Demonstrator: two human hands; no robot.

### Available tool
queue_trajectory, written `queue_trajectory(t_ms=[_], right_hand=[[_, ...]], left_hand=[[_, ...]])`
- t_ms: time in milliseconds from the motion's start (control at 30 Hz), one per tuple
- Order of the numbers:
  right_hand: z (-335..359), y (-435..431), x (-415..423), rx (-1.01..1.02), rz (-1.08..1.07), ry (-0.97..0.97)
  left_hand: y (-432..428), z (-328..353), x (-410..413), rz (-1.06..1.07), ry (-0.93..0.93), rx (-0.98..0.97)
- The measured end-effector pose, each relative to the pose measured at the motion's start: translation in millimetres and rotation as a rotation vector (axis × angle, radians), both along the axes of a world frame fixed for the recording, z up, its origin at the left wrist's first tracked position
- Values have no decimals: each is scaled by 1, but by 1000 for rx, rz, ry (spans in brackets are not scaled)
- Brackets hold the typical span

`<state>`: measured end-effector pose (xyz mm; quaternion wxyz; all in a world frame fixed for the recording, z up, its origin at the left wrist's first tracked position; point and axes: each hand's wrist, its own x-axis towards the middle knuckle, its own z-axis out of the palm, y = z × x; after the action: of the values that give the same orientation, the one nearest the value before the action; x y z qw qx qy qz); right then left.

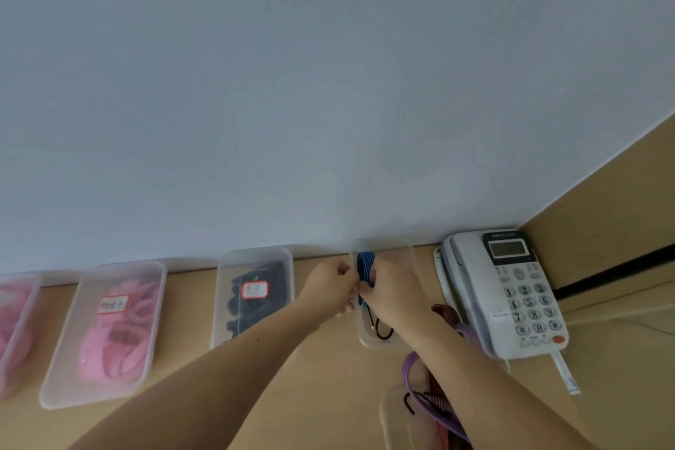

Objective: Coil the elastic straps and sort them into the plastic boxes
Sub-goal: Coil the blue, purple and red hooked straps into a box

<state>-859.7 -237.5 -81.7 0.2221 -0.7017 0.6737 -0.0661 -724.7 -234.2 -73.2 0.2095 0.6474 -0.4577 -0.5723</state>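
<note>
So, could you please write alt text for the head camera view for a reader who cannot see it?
A person's left hand and right hand hold a bundled blue strap at a clear plastic box beside a white desk phone. Further left along the wall stand a box of black straps and a box of pink straps.

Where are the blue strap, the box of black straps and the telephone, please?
blue strap [365, 261]: head view, on the upper end of its striped coil.
box of black straps [255, 256]: head view, on the bare far end of the box.
telephone [529, 303]: head view, on its keypad.
</note>
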Motion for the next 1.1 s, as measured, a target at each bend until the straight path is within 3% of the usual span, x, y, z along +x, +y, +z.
queue_trajectory(t_ms=[167,367,500,567,633,933,1100], right_hand=[[-1,1,-8,73,45,-65],[-5,6,-12,16,77,-139],[-4,10,-17,19,107,-153],[-2,14,-21,21,121,-152],[-1,17,-25,12,133,-150],[1,32,-13,19,135,59],[2,30,-9,-14,80,-38]], left_hand=[[-3,0,1,-47,-28,-4],[-8,-3,4,-105,-115,7],[-11,-8,2,-321,-575,-393],[-10,-10,2,-478,-695,-580],[-10,-14,4,-603,-761,-647],[-5,-20,5,-602,-770,-637],[-4,-20,7,-595,-731,-625]])
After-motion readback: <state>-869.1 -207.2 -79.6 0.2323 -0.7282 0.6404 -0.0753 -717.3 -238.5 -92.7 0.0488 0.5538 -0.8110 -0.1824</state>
